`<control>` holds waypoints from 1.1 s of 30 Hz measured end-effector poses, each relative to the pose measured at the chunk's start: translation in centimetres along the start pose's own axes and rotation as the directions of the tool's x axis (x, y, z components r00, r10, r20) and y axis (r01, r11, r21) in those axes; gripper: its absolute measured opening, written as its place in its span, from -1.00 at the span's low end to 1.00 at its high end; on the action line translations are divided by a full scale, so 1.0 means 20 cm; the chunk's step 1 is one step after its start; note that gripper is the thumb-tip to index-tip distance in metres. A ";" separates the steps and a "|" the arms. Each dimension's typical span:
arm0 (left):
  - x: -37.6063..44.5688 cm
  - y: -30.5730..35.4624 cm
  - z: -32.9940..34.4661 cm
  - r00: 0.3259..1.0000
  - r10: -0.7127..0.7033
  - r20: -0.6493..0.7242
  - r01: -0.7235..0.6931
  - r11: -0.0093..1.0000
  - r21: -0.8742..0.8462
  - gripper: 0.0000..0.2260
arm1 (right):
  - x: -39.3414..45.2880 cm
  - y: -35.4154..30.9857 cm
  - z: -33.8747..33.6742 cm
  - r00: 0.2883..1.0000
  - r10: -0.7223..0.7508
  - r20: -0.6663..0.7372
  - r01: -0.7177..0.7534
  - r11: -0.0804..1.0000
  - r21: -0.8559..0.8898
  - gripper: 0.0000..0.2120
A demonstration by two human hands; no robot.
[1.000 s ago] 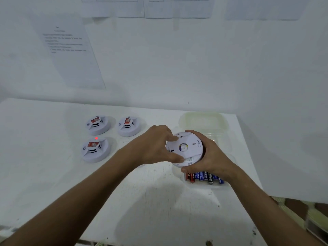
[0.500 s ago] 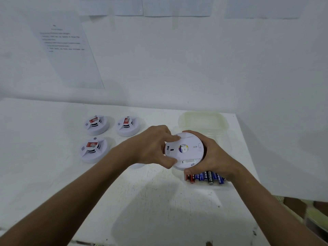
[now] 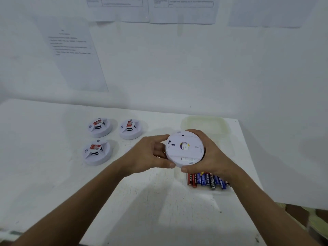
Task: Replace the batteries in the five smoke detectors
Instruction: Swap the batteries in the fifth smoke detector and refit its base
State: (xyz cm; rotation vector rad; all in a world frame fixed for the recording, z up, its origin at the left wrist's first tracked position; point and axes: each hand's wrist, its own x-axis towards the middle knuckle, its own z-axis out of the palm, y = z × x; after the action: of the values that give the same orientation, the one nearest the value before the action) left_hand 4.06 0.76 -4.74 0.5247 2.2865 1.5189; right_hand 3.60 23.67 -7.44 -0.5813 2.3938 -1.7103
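A round white smoke detector (image 3: 184,149) is held above the desk (image 3: 44,174) near its right edge, its back plate facing up. The left hand (image 3: 150,155) takes it in a curled grip on its left rim, and the right hand (image 3: 209,153) wraps its right side. Just below lie batteries (image 3: 207,181) in a row. Three more detectors (image 3: 99,127) sit toward the far left, and a clear container (image 3: 205,124) stands at the far right corner.

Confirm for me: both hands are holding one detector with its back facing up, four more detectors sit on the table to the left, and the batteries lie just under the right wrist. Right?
Not quite. The head view shows three detectors on the table to the left, not four. The rest holds: the left hand and right hand hold one detector back up, and the batteries lie under the right wrist.
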 end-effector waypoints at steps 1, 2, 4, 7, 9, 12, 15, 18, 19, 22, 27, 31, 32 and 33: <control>0.00 -0.01 -0.01 1.000 -0.002 -0.019 0.002 1.000 -0.001 -0.35 | 0.01 -0.01 0.00 1.000 0.003 -0.006 -0.004 0.997 -0.080 -0.04; -0.01 -0.02 -0.03 0.999 -0.003 -0.037 0.003 1.000 0.006 -0.33 | 0.01 -0.01 0.01 1.000 0.002 -0.008 -0.003 0.988 -0.158 -0.02; -0.01 -0.03 -0.05 0.998 0.006 -0.062 -0.004 1.000 0.029 -0.30 | 0.02 -0.02 0.01 1.000 -0.003 0.006 0.004 0.961 -0.275 0.01; -0.02 -0.02 -0.06 0.997 0.046 -0.055 -0.043 0.997 0.060 -0.32 | 0.02 -0.03 0.02 0.999 -0.005 0.053 0.024 0.931 -0.365 0.05; -0.03 -0.02 -0.06 0.997 0.065 -0.049 -0.063 0.997 0.037 -0.35 | 0.03 -0.03 0.02 0.996 -0.017 0.083 0.047 0.922 -0.384 -0.01; -0.03 -0.03 -0.06 0.995 0.069 -0.076 -0.071 0.997 -0.026 -0.39 | 0.04 -0.03 0.02 0.993 0.020 0.114 0.017 0.947 -0.320 -0.06; -0.03 -0.04 -0.06 0.992 0.059 -0.110 -0.061 0.998 -0.012 -0.40 | 0.03 -0.03 0.01 0.989 0.054 0.139 -0.029 0.984 -0.178 -0.07; -0.02 -0.05 -0.06 0.996 0.041 -0.084 -0.037 0.998 0.055 -0.35 | 0.02 -0.02 0.00 0.990 0.023 0.137 -0.023 1.000 -0.005 -0.06; -0.02 -0.05 -0.05 0.997 0.030 -0.066 -0.025 0.997 0.076 -0.32 | 0.02 -0.02 0.00 0.992 0.004 0.128 -0.009 0.999 0.040 -0.06; -0.01 -0.04 -0.03 0.999 0.028 -0.023 -0.026 0.996 0.087 -0.24 | 0.03 0.00 0.01 0.995 -0.027 0.095 0.019 0.996 0.088 -0.12; 0.00 -0.02 0.00 0.996 0.076 -0.040 -0.072 0.992 0.108 -0.27 | 0.03 0.02 0.02 0.996 -0.010 0.091 0.006 0.999 0.040 -0.14; 0.00 -0.05 -0.03 0.993 0.098 -0.059 -0.086 0.980 0.177 -0.25 | 0.04 0.03 0.01 0.997 0.002 0.078 -0.002 1.000 -0.009 -0.10; 0.00 -0.05 -0.03 0.993 0.102 -0.058 -0.089 0.978 0.189 -0.24 | 0.04 0.03 0.01 0.998 0.006 0.069 -0.004 1.000 -0.021 -0.08; 0.00 -0.05 -0.04 0.993 0.107 -0.054 -0.094 0.975 0.203 -0.23 | 0.04 0.03 0.02 0.998 0.007 0.064 -0.005 0.999 -0.032 -0.05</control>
State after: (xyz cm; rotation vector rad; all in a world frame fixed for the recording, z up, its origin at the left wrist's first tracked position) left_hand 3.63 -0.26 -5.41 0.6641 2.5140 1.3758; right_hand 2.92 23.26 -7.97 -0.6224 2.3801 -1.6285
